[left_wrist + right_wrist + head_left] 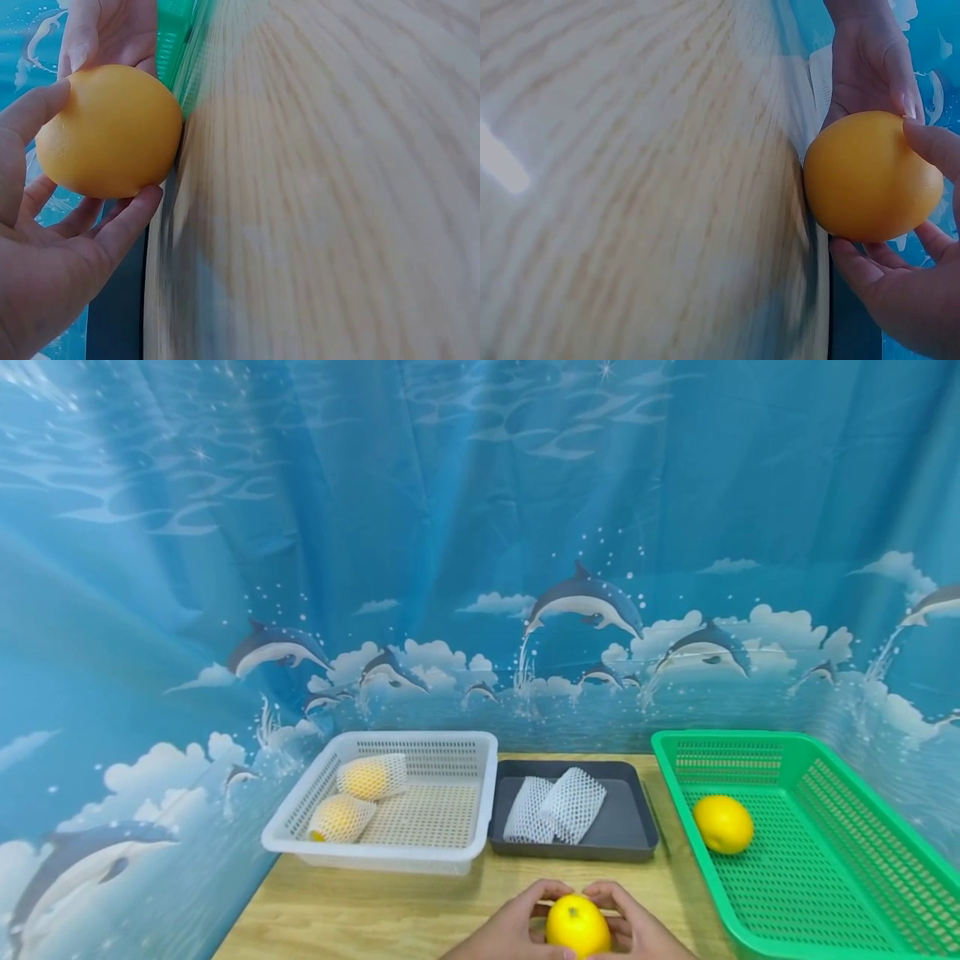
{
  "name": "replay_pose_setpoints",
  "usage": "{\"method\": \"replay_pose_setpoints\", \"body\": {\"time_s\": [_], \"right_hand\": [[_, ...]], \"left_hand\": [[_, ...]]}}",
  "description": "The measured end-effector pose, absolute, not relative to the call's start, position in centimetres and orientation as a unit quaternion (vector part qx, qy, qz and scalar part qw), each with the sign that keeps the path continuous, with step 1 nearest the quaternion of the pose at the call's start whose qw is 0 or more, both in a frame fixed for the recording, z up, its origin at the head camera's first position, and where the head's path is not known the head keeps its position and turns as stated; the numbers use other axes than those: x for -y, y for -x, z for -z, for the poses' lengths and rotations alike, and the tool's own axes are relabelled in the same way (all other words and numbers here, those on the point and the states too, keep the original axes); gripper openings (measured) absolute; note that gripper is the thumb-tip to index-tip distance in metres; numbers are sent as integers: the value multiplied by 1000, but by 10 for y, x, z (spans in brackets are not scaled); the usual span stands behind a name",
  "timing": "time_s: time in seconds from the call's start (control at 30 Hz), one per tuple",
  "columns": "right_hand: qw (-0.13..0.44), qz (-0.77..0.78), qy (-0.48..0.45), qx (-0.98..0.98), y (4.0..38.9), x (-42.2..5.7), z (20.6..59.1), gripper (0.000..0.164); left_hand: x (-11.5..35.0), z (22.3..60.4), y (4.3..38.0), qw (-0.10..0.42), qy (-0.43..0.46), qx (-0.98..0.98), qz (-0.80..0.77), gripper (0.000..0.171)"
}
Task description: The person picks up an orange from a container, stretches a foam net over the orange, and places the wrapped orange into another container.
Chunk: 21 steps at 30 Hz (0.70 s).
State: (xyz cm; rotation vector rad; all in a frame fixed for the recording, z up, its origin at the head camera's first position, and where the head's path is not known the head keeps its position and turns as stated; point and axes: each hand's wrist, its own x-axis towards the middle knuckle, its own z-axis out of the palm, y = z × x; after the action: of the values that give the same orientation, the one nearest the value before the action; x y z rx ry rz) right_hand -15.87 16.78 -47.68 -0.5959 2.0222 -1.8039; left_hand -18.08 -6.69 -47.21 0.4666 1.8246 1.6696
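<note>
Between my two hands, near the table's front edge, is a yellow-orange fruit that looks like an orange (576, 925). My left hand (519, 928) grips it from the left, thumb on the near side and fingers curled round the far side. From the right, my right hand (636, 927) holds it the same way. Both wrist views show the bare, smooth orange (112, 131) with thumb and fingertips against its skin. Beyond the hands, white foam net sleeves (573, 804) lie flat in a dark grey tray (628, 810).
At the back left stands a white basket (486, 793) holding two fruits in foam nets (367, 778). A green basket (795, 860) on the right holds one bare orange (723, 824). The wooden table (337, 902) meets a blue dolphin-print curtain (450, 527) behind.
</note>
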Motion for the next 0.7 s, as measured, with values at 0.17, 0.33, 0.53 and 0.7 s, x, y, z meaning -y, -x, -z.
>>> {"method": "replay_pose_setpoints", "body": {"time_s": [0.17,0.33,0.53,0.7], "right_hand": [[187,642,203,-715,158,-167,478,67],[187,643,208,-713,159,-167,479,67],[180,642,213,-714,160,-166,480,66],[176,639,217,-717,158,-166,479,65]], "left_hand": [[67,472,181,306,-175,-695,-627,51],[67,472,182,300,-178,-703,-619,52],[67,471,182,303,-181,-701,-619,51],[68,469,182,299,-197,-699,-619,49]]}}
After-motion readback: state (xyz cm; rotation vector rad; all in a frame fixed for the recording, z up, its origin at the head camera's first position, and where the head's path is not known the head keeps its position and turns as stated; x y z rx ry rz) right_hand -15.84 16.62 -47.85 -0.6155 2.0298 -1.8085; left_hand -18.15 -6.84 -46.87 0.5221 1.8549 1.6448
